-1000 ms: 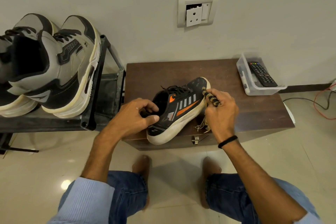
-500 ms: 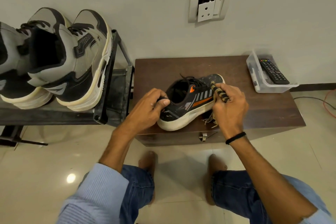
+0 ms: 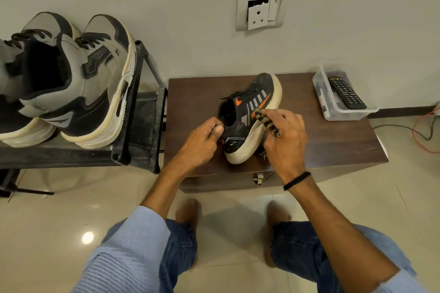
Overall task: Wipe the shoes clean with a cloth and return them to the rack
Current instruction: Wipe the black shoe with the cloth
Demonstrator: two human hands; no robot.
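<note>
Open brown counter (image 3: 197,93) shows at centre frame, left of and behind the black shoe (image 3: 252,107). The left hand (image 3: 202,135) pinches its heel; the right hand (image 3: 283,131), gripping a striped cloth (image 3: 267,121), closes off its right side. A clear box (image 3: 328,107) with a remote (image 3: 346,93) blocks the counter's right rear corner. At left, the rack (image 3: 132,112) stands just beside the counter, grey shoes (image 3: 78,83) crowding its shelf. Cables (image 3: 414,132) trail across the floor (image 3: 71,209) at far right.

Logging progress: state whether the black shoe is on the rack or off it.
Off. The black shoe rests on the cabinet beside the rack; left hand grips its heel, right hand holds a cloth.
</note>
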